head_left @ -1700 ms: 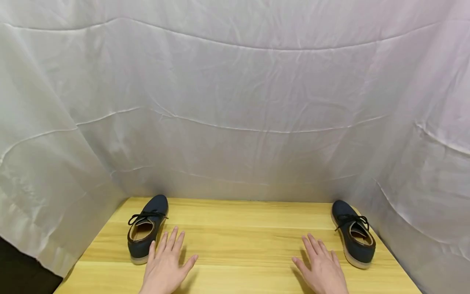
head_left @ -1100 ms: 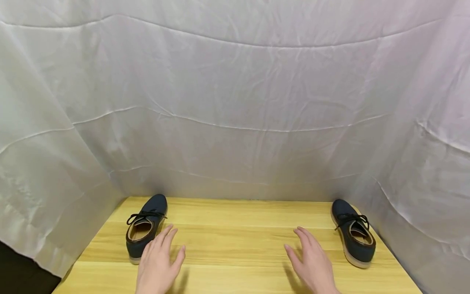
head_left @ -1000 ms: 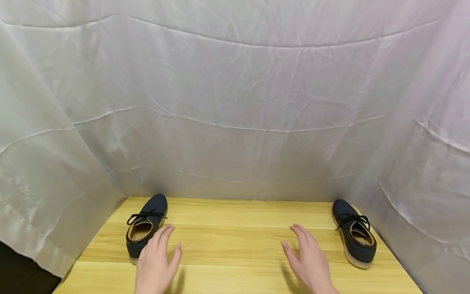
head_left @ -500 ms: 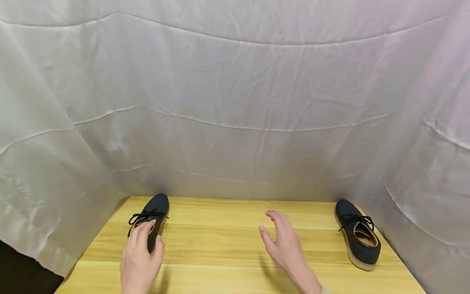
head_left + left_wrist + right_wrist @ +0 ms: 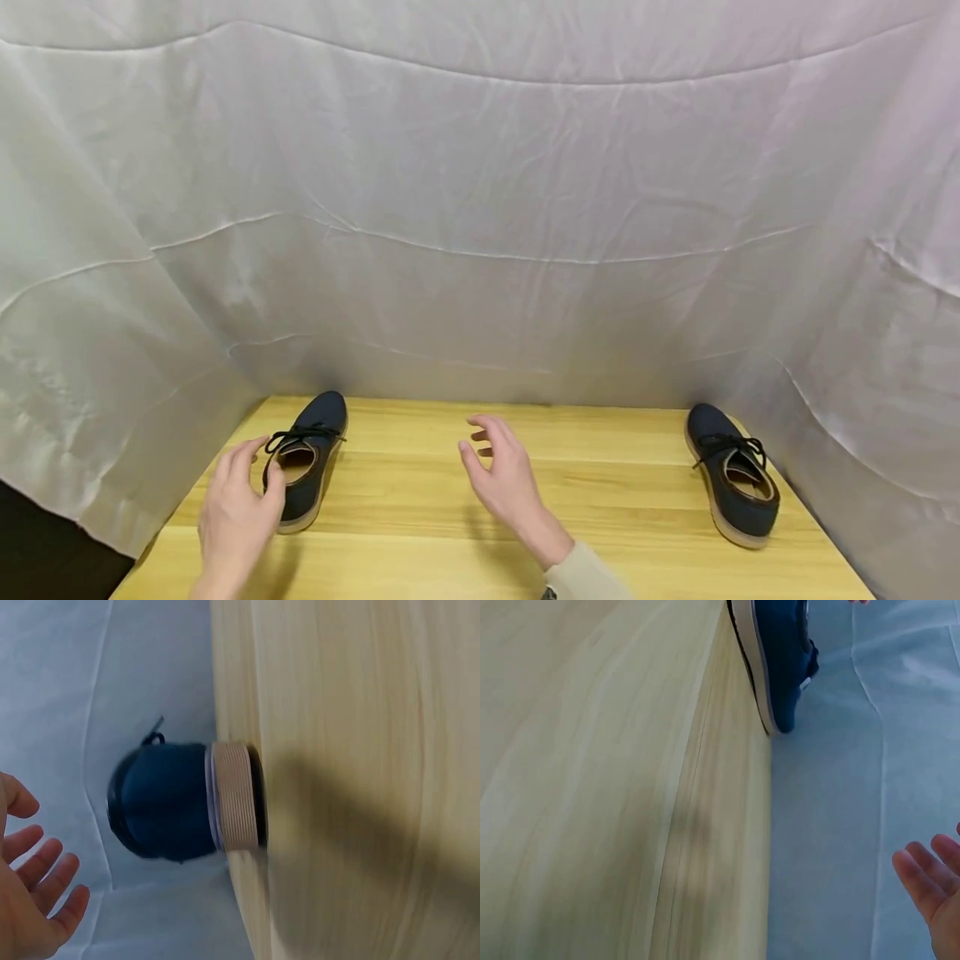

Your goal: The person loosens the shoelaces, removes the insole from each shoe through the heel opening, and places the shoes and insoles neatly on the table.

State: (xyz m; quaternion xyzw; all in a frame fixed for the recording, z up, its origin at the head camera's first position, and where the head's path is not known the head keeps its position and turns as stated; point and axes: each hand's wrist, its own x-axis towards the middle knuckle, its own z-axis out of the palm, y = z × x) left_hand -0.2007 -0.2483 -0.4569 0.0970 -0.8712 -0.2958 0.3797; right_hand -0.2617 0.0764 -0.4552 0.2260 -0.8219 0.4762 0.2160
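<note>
A dark navy lace-up shoe [image 5: 318, 462] with a pale sole sits at the left of the wooden table, toe to the back. My left hand [image 5: 240, 504] hovers by its heel on the left side, fingers loosely bent and holding nothing. From the left wrist view, the shoe's heel [image 5: 169, 802] faces me and the left hand [image 5: 37, 892] is apart from it. My right hand [image 5: 502, 483] is above the middle of the table, palm toward the left shoe, with nothing in its relaxed fingers. A matching shoe [image 5: 731, 479] stands at the right side.
Light grey cloth [image 5: 480, 317] hangs behind the table and along both sides. Both shoe toes are close to the back cloth. The wooden tabletop [image 5: 600, 492] stretches between the two shoes. A beige sleeve [image 5: 588, 575] covers my right forearm.
Both hands have moved left. The left hand passed over the first shoe's heel to its outer side, and the right hand came from near the right shoe to mid-table. Both shoes stay in place.
</note>
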